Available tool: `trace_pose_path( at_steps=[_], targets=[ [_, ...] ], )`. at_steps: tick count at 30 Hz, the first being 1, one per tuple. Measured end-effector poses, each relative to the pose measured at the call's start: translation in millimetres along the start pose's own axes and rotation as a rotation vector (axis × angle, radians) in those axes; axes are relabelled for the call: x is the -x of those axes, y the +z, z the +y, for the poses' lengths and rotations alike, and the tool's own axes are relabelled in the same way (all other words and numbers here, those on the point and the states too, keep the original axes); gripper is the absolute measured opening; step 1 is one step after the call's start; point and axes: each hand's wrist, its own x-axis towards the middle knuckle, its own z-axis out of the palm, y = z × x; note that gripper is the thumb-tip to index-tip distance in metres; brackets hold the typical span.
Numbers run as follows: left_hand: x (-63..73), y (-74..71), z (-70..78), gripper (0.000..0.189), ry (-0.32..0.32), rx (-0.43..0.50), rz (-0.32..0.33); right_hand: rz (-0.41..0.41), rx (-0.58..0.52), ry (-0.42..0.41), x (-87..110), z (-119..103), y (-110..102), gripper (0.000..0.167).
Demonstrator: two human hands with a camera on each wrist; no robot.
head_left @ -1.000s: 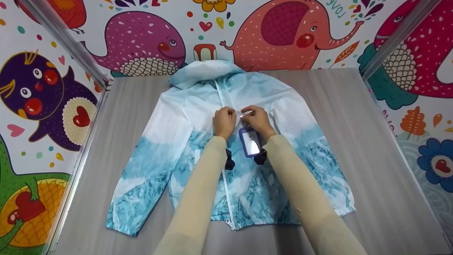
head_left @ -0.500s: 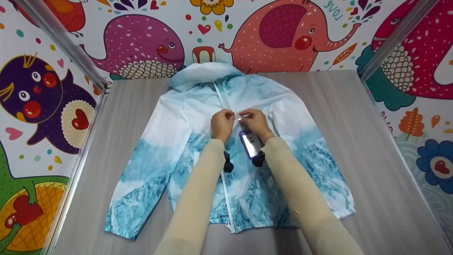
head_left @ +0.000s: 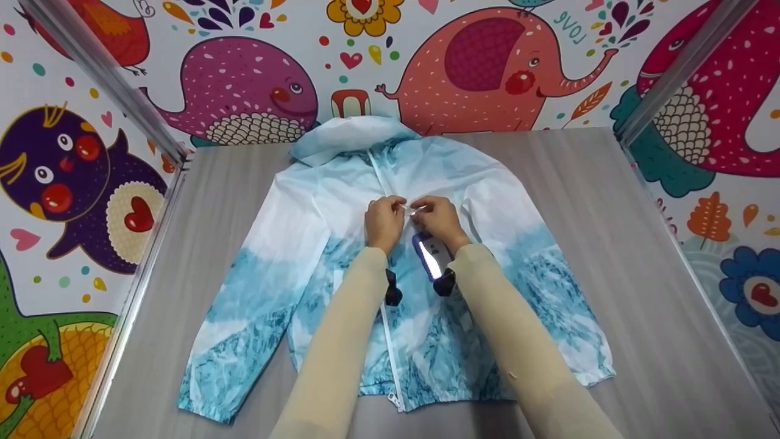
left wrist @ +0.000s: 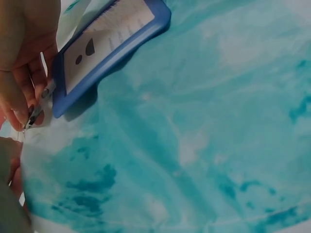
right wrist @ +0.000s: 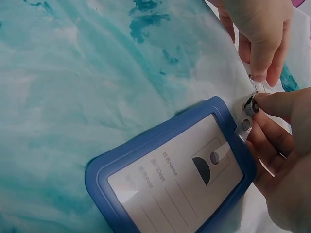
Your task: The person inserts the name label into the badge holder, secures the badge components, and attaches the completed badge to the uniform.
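A teal-and-white hooded jacket [head_left: 256, 286] lies spread front up, its white zipper [head_left: 390, 341] running down the middle. Over its chest, both hands meet fingertip to fingertip. My right hand [head_left: 440, 219] pinches the metal clip [right wrist: 250, 104] on the short clear strap of a blue-framed badge holder [right wrist: 146, 160]. The badge holder hangs beneath that hand, close over the cloth, and shows a card with printed lines. My left hand [head_left: 384, 224] pinches a thin metal pin [right wrist: 258, 86] that reaches toward the clip. Its tip is partly hidden by the fingers.
The jacket rests on a grey wood-grain table [head_left: 646, 292]. Walls with cartoon animals [head_left: 481, 73] rise at the back and both sides, with metal posts [head_left: 688, 67] at the corners. The jacket's hood [head_left: 353, 131] lies near the back wall.
The head view has tilted, so everything sits slightly lower. Both hands stay over the chest with fingertips a little closer together, and the glare on the badge has narrowed as it tips.
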Motion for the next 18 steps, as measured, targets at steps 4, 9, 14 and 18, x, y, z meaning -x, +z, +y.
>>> trace_pose_path(
  at_steps=[4,9,14,18],
  targets=[
    [0.7,1.3,-0.2,0.021,0.008,-0.056,-0.006,0.005,0.025,-0.014,-1.2,2.0,1.5,0.021],
    [0.8,1.0,1.5,0.021,0.016,-0.094,-0.015,0.012,0.035,-0.022,-2.2,3.0,2.3,0.021],
    [2.0,0.7,2.6,0.020,0.004,-0.091,-0.024,0.016,0.049,-0.048,-1.7,4.2,2.8,0.022],
    [-1.4,1.2,4.6,0.020,0.000,-0.061,-0.050,0.008,0.049,-0.060,-3.3,2.7,0.1,0.021]
  ],
)
